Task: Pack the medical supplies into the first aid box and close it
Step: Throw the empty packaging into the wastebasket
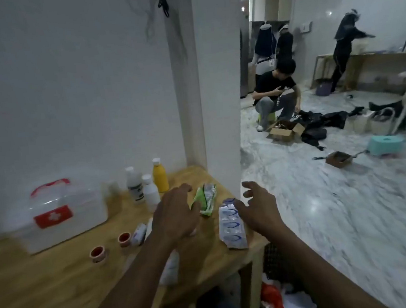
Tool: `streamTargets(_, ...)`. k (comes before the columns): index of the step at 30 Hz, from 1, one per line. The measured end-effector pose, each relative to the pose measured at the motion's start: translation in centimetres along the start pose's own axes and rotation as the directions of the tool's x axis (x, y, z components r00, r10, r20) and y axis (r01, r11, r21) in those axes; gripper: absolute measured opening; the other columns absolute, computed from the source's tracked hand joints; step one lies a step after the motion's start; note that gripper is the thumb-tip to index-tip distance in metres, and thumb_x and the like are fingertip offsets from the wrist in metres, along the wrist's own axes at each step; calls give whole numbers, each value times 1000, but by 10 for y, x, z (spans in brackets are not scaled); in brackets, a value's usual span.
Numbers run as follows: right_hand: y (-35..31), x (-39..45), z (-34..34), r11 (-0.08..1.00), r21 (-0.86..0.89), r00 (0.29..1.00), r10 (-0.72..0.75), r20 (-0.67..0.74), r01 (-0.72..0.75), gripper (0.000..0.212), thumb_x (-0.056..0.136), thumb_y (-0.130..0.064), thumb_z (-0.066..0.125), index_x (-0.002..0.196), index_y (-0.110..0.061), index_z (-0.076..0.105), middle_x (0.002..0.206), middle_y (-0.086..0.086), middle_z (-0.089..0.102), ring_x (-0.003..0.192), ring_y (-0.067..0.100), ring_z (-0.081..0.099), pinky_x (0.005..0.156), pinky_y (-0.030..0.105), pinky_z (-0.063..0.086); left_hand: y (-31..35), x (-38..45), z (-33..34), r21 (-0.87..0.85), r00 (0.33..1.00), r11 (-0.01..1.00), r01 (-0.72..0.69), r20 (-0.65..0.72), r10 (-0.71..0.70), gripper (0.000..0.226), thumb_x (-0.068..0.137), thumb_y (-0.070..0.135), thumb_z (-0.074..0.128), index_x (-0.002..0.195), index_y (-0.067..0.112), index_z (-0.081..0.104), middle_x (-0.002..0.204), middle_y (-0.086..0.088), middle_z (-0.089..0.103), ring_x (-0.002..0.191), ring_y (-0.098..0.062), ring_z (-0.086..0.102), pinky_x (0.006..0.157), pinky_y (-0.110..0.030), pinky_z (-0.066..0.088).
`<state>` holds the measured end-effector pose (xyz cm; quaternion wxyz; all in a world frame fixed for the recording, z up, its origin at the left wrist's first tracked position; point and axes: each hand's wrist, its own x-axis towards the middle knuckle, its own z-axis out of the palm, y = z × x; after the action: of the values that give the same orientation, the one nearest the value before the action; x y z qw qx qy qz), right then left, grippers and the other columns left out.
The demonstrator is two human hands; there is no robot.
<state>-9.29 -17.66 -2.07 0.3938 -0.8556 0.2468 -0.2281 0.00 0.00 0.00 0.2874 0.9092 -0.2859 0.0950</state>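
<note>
- We work at a light wooden table (60, 281) beside a white wall.
- Clear plastic first aid box with red handle (60, 214): shut, near the wall; rigid, lift by the handle.
- Right of the box, a blue-printed crinkly packet (231, 226): light, soft; pinch an edge.
- Our left hand (176, 217) and right hand (257, 205) hover spread, empty.

Clear first aid box (60, 214) with red handle, white cross on red; yellow bottle (160, 176).

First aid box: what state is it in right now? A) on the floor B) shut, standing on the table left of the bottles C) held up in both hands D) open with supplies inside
B: the first aid box stands shut on the wooden table, left of the bottles, and neither hand touches it.
</note>
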Motion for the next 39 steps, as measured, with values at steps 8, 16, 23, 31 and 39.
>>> streamTargets(8,40,32,22,989,-147,989,54,141,-33,70,80,-43,74,139,-15,50,131,8,58,122,25,53,97,35,45,3,57,51,198,968,974,109,200,-149,48,90,45,55,125,13,54,129,-13,60,116,-34,55,82,-38,47)
streamTargets(16,55,53,18,993,52,981,99,169,-110,33,77,-29,81,105,-14,72,99,-2,73,85,13,65,66,18,47,-4,89,76,187,926,945,270,217,-308,73,73,48,77,129,9,51,132,-14,56,119,-34,53,85,-37,46)
streamTargets(23,76,53,9,890,374,962,273,20,-260,20,71,-12,84,85,-20,72,75,1,76,71,15,74,73,41,61,14,83,88,-34,947,951,306,112,-301,59,64,31,88,115,10,67,118,-11,67,111,-33,59,85,-39,50)
streamTargets(31,116,57,-53,797,547,868,440,-232,-258,18,71,-10,85,80,-19,72,74,4,75,76,27,75,66,43,62,87,77,111,-326,955,898,294,129,-266,24,65,27,88,74,16,68,72,-1,66,74,-22,64,68,-32,49)
streamTargets(39,193,59,-100,849,423,795,481,-371,-316,15,74,-9,81,85,-15,71,73,-1,71,65,12,66,60,22,50,175,69,193,-336,915,879,338,336,-223,40,72,21,85,64,14,47,66,3,48,68,-24,51,68,-40,53)
